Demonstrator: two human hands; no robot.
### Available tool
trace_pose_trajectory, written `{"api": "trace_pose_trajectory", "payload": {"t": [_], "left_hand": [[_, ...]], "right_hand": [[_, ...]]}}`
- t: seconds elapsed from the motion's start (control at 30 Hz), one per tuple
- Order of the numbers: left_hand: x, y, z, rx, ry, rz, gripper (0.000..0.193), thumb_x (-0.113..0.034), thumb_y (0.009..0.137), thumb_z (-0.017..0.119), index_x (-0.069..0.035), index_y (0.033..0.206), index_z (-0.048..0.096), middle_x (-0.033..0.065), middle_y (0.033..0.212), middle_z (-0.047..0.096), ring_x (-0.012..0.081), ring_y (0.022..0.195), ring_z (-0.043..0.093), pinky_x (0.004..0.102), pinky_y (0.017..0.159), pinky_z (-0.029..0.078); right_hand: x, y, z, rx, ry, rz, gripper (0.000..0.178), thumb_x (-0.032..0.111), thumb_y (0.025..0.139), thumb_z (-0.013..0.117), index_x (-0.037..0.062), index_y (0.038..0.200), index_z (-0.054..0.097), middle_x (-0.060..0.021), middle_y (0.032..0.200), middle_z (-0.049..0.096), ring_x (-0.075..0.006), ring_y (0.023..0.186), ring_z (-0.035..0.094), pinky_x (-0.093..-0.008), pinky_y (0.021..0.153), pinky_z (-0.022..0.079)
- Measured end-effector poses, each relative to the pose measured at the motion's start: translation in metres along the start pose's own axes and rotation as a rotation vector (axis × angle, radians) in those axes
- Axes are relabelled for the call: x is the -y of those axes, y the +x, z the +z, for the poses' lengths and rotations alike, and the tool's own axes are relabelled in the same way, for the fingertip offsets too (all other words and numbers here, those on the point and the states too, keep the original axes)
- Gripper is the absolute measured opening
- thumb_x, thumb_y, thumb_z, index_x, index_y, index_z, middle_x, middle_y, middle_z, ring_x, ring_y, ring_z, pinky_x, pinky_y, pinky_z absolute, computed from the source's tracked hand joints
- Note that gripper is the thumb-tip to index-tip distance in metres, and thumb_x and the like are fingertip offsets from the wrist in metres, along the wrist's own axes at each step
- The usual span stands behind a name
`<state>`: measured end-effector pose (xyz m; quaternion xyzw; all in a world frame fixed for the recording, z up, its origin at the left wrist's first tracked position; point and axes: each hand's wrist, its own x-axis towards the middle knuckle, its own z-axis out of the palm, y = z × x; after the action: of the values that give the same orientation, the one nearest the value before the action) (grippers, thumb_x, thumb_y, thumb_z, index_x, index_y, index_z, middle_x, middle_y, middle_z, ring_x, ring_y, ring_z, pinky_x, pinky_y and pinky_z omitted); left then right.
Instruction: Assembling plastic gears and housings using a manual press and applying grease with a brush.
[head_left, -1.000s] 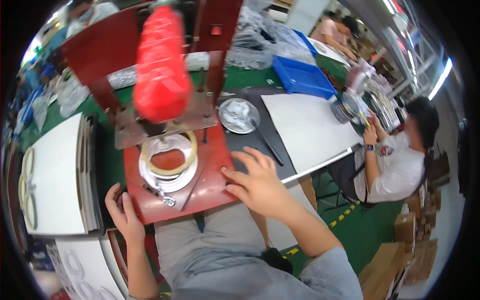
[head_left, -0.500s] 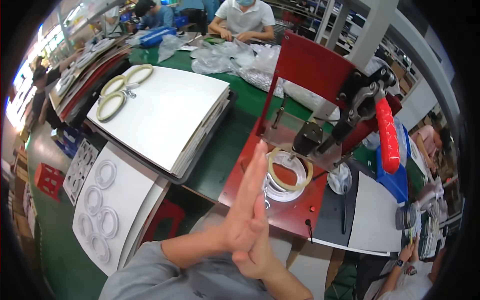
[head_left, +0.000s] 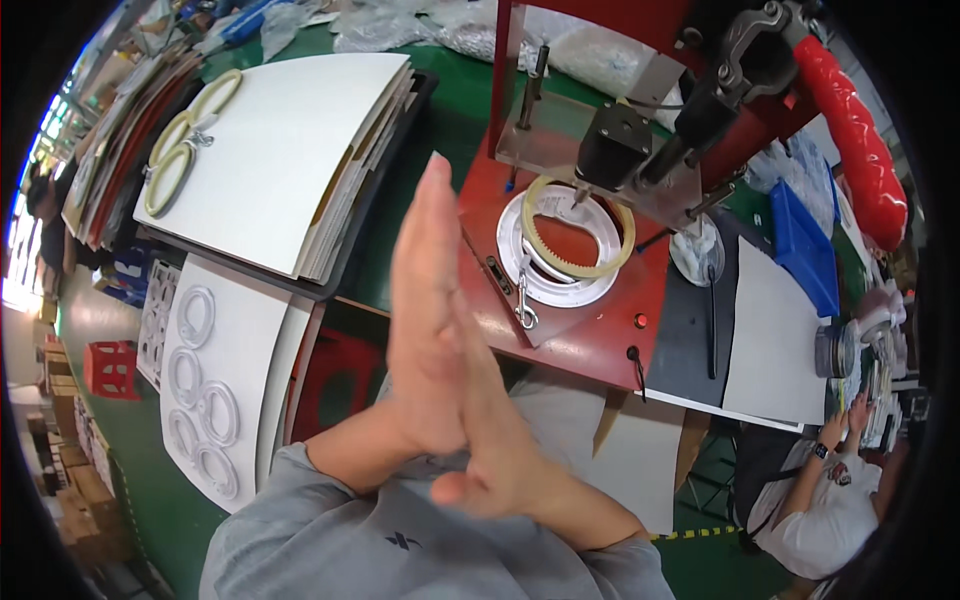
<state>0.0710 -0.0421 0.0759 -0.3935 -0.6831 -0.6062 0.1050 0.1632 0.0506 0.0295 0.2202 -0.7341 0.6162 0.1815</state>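
My left hand (head_left: pixel 425 330) and my right hand (head_left: pixel 500 440) are pressed together palm to palm, fingers stretched out and pointing up and away. Neither holds anything. They are in front of my chest, just left of a red press base (head_left: pixel 590 345). On that base lies a white plastic ring (head_left: pixel 545 284). A beige ring with teeth on its inner side (head_left: pixel 540 240) sits tilted over it, below a black motor-like block (head_left: pixel 613 145). A metal snap hook (head_left: pixel 525 312) hangs at the white ring's near left edge. The press has a red-gripped lever (head_left: pixel 850 140).
At left, a stack of white boards (head_left: pixel 270 150) in a black tray bears several beige rings (head_left: pixel 168 180). Lower left, another board (head_left: pixel 265 340) carries several white rings (head_left: pixel 218 412). A blue bin (head_left: pixel 800 250), a dark stick-like tool (head_left: pixel 712 325) and another person (head_left: pixel 815 500) are at right.
The view has shifted, with the press looking nearer and higher. My joined hands now lie further left of the press, so the white ring and snap hook show more fully.
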Motion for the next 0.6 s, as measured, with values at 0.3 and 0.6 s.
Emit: {"api": "trace_pose_trajectory", "payload": {"t": [0.3,0.6], "left_hand": [[0.029,-0.035,0.037,-0.308,-0.655,-0.263,0.073,-0.051,0.107,0.045,-0.01,0.164,0.024,0.0304,0.16,0.034,0.0434,0.143,0.044,0.0536,0.116,0.04],[0.037,-0.025,0.003,-0.256,-0.828,-0.339,0.066,-0.045,0.113,0.026,0.011,0.117,0.062,0.0226,0.101,0.07,0.0261,0.095,0.068,0.0376,0.087,0.054]], "right_hand": [[0.005,-0.004,0.009,-0.04,0.02,-0.032,0.091,0.066,0.096,0.056,0.0057,0.161,0.033,-0.035,0.161,0.03,-0.0572,0.151,0.024,-0.0677,0.119,0.012],[0.001,-0.011,0.001,0.126,-0.049,-0.044,0.092,0.067,0.095,0.059,0.0142,0.164,0.028,-0.0272,0.161,0.037,-0.0569,0.148,0.03,-0.0704,0.119,0.012]]}}
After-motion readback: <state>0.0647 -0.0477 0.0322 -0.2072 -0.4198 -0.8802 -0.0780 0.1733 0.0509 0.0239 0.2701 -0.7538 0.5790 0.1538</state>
